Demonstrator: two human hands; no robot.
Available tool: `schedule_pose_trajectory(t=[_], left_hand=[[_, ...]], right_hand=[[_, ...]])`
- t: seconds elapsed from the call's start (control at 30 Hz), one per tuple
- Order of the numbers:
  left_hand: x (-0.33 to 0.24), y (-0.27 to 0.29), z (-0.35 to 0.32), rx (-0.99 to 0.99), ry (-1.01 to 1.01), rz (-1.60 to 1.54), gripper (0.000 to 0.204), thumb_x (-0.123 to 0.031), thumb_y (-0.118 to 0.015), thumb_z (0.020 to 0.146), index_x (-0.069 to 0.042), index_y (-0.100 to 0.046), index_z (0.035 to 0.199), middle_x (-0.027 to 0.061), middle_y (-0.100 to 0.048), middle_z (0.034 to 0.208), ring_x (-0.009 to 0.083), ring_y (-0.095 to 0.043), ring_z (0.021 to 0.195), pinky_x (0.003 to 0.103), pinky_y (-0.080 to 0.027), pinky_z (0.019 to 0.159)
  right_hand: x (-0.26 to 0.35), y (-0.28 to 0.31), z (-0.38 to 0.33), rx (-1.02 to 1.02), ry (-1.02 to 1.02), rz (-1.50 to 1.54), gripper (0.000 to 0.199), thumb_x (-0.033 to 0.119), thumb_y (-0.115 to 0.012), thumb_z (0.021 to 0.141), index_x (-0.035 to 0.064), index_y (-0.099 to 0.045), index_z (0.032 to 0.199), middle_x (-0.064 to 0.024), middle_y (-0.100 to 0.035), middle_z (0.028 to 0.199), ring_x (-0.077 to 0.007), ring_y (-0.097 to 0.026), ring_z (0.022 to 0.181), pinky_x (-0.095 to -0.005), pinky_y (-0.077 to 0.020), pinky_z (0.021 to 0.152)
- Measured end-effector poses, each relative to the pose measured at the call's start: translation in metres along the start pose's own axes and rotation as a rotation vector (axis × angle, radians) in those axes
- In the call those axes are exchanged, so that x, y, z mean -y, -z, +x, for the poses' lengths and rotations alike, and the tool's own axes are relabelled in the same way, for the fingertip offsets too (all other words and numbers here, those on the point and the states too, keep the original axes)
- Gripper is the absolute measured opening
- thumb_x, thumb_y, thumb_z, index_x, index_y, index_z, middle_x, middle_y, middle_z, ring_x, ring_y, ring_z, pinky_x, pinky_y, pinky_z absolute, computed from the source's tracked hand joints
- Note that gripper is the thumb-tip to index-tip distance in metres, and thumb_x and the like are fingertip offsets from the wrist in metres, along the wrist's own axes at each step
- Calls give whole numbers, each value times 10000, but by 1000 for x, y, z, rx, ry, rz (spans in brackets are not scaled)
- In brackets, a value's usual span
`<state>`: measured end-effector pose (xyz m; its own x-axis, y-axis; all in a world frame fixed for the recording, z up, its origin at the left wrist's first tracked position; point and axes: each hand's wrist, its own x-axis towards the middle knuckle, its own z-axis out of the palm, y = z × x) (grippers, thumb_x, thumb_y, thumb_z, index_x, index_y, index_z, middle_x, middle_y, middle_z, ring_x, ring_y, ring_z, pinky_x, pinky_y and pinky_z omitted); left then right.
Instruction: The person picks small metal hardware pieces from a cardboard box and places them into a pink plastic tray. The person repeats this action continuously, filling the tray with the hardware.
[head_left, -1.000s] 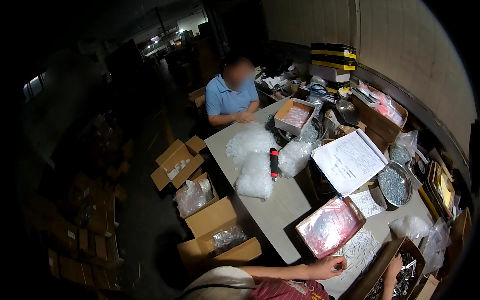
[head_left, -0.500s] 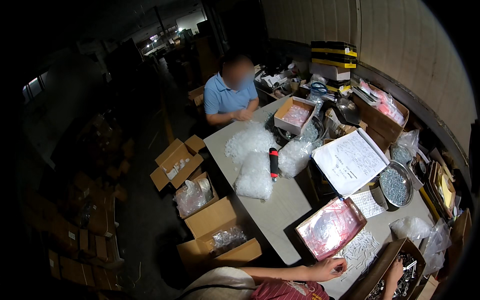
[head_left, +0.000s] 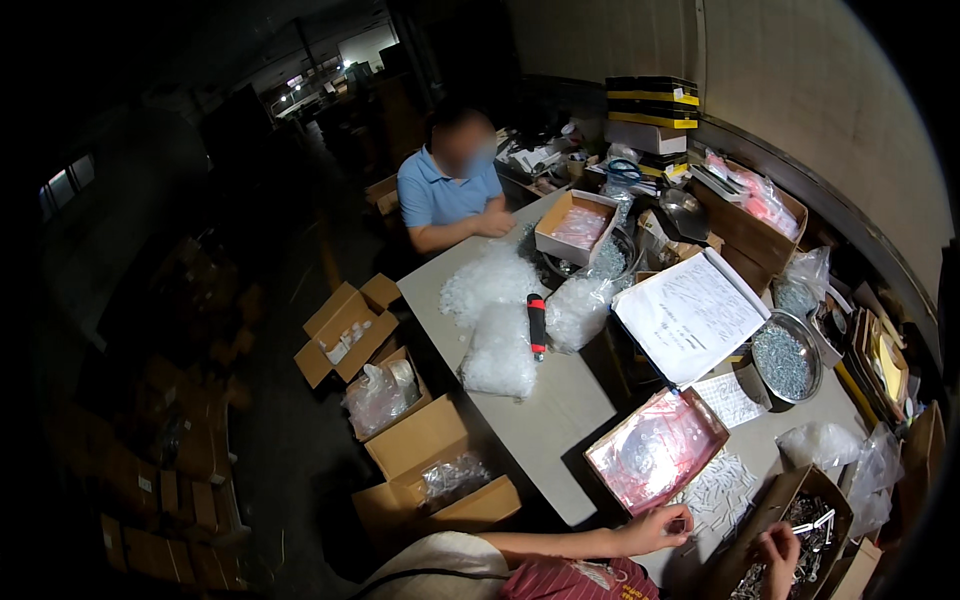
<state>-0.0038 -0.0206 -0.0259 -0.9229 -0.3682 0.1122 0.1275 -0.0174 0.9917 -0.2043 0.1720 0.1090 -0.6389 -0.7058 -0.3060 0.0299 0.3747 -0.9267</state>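
Note:
My left hand (head_left: 652, 530) is curled, thumb and fingers pinched together, over the near end of a pile of small white plastic pieces (head_left: 722, 492). Whatever it grips is too small to name. At the lower right, my right hand (head_left: 778, 558) has its fingers bent and drawn together above a cardboard box (head_left: 770, 498) of loose metal parts. Beside its fingertips shine a few bright metal parts (head_left: 815, 523); whether they are held I cannot make out. A shallow box of clear, red-edged plastic bags (head_left: 655, 445) lies just beyond my left hand.
Across the table (head_left: 570, 470) sits a person in a blue shirt (head_left: 450, 190), hands together. Between us are a bag of white pieces (head_left: 500, 350), a red-black tool handle (head_left: 537, 325), a clipboard (head_left: 690, 315) and a bowl of screws (head_left: 785, 358). Open cartons (head_left: 425, 440) stand on the left floor.
My right hand has risen out of the metal parts and shifted left, its fingers now in sight. My left hand stays over the white pieces, fingers slightly more curled. The view has shifted slightly.

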Motion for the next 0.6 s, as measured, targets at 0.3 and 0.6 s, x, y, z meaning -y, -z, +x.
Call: schedule_pose_trajectory(t=[0.3, 0.6], left_hand=[[-27, 15, 3, 139, 82, -548, 427, -71, -702, 953, -13, -559, 1351, 27, -581, 1257, 104, -563, 1144, 264, -434, 1007], [-47, 28, -2, 315, 86, -502, 523, -160, -714, 926, -10, -569, 1406, 50, -623, 1290, 108, -559, 1188, 294, -421, 1045]], right_hand=[[-9, -70, -19, 346, -274, 371, 140, 42, -656, 953, 6, -624, 1084, -129, -698, 843, -201, -663, 652, -295, -547, 598], [-1, -79, -21, 424, -273, 397, 195, 43, -674, 933, -9, -656, 1121, -117, -710, 829, -188, -662, 644, -290, -536, 610]])
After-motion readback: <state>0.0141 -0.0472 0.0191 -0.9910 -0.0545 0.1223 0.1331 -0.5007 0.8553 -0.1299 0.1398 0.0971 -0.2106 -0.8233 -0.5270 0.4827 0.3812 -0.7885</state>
